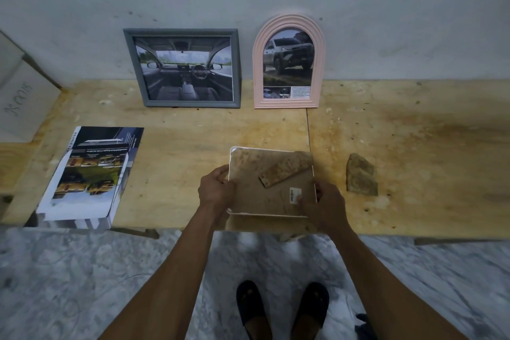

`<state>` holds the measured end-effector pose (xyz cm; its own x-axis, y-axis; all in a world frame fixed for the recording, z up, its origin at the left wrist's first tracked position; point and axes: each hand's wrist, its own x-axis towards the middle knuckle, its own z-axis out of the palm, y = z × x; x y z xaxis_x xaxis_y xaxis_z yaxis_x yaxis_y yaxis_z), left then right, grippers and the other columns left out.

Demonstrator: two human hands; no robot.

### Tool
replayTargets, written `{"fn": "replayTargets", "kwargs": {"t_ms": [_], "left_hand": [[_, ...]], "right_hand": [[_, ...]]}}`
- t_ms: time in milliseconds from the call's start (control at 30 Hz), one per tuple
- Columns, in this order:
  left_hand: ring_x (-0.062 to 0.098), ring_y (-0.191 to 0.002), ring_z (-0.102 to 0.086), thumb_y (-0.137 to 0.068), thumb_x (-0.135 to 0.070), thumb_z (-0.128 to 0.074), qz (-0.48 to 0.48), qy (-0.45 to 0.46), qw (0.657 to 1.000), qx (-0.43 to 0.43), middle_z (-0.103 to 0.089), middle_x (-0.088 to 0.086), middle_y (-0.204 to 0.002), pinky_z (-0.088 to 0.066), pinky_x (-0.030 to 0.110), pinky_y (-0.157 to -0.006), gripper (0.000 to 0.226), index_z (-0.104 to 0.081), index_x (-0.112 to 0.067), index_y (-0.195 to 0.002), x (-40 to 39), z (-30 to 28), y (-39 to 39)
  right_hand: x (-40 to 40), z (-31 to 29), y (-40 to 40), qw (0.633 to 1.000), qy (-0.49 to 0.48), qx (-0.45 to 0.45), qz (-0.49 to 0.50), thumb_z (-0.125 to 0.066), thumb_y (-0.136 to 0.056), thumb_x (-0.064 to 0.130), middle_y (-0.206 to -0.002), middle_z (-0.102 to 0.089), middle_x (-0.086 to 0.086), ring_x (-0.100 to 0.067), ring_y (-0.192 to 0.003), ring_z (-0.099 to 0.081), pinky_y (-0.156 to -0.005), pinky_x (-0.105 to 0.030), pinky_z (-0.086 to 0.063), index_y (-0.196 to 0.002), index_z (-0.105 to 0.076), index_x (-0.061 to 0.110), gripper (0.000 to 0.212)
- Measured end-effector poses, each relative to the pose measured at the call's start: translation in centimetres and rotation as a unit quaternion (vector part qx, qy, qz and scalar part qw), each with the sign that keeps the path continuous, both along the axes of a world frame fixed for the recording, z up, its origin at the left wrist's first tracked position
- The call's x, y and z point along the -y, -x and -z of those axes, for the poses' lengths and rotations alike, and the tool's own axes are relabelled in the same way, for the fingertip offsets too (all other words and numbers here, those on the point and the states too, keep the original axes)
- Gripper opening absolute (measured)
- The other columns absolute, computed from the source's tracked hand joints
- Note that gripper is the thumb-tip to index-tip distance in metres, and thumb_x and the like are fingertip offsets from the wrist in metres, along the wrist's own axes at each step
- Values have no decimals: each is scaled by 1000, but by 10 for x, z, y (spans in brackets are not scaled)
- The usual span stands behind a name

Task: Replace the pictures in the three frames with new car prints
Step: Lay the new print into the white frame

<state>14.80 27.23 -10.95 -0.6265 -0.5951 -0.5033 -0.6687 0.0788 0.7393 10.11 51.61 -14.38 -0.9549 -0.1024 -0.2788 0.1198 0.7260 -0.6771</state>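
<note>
A white frame (271, 183) lies face down near the table's front edge, its stained brown backing board up, with a fold-out stand and a barcode sticker on it. My left hand (216, 188) grips its left edge. My right hand (324, 203) holds its right lower corner, fingers over the board near the sticker. A grey frame (183, 67) with a car-interior print and a pink arched frame (288, 62) with a pickup-truck print lean against the wall. A stack of car prints (88, 174) lies at the left.
A stained wooden table (414, 146) stands against a grey wall. A brown torn cardboard piece (361, 175) lies right of the white frame. A white box (19, 85) sits at far left. My feet in dark sandals (281, 309) stand on a marbled floor.
</note>
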Motion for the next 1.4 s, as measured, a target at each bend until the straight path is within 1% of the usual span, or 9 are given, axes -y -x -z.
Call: {"fn": "replayTargets", "kwargs": {"t_ms": [200,400,500,567,667,767,1033,1133,1400], "left_hand": [[31,-84,-69,-75,-14,-78,-82,-89,993,-4,-70,13,-101,-52,31,-55,31,-69,-22,-104,-6,-50,18],[26,-58,-64,-76,-6,-80,-108,-147,982,-42,-69,17,-82,-47,23,-44,28,-70,3,-99,-7,-114,34],[22,-53,-59,-76,-47,-81,-112,-160,976,-98,-68,14,-75,-55,33,-53,53,-70,1,-97,-9,-150,43],[23,-63,-62,-80,-66,-66,-113,-155,974,-125,-68,10,-78,-56,39,-58,59,-68,-9,-94,-7,-170,45],[26,-87,-62,-81,-46,-64,-77,-78,988,-111,-66,10,-108,-53,37,-67,44,-64,-15,-113,2,-176,43],[28,-112,-57,-77,-33,-74,62,-1,997,-44,-54,9,-136,-50,37,-83,72,-46,-16,-141,3,-161,30],[30,-76,-72,-73,3,-72,131,-46,990,-36,-74,8,-87,-62,46,-70,49,-64,-11,-119,-7,-123,11],[27,-74,-71,-70,1,-72,148,-39,988,-4,-75,6,-84,-60,39,-64,42,-70,-11,-111,-9,-107,8],[27,-77,-72,-62,-18,-80,189,0,981,53,-75,9,-85,-62,45,-67,42,-77,-16,-104,-22,-50,15]], "right_hand": [[13,-46,-30,942,-80,-223,-237,-69,-63,47,-130,-56,-2,-23,-120,-45,-98,-42,-42,-128,-58,21,71],[22,-93,-26,925,-83,-296,-223,-74,-73,8,-110,-67,-6,-24,-90,-67,-62,-35,-59,-124,-57,18,55],[27,-117,-13,919,-45,-337,-200,-63,-86,9,-107,-68,-7,-21,-87,-66,-61,-31,-58,-129,-56,13,44],[34,-145,-6,949,28,-281,-141,-53,-91,9,-110,-65,2,-16,-90,-63,-66,-27,-55,-131,-53,20,42],[35,-167,9,981,108,-146,-60,-56,-91,3,-108,-59,7,-13,-93,-59,-69,-17,-52,-132,-48,26,47],[32,-173,22,980,192,-58,2,-59,-89,-3,-117,-63,-3,-21,-103,-63,-79,-30,-58,-135,-48,18,52],[22,-154,35,961,241,125,44,-59,-82,-11,-105,-70,-11,-29,-86,-69,-62,-36,-57,-122,-57,10,45],[18,-140,34,963,212,162,46,-60,-83,-9,-97,-68,-12,-31,-88,-65,-79,-47,-57,-109,-60,14,34],[6,-94,39,974,147,168,34,-59,-78,-13,-83,-65,-10,-19,-69,-59,-57,-30,-52,-104,-66,-3,29]]}}
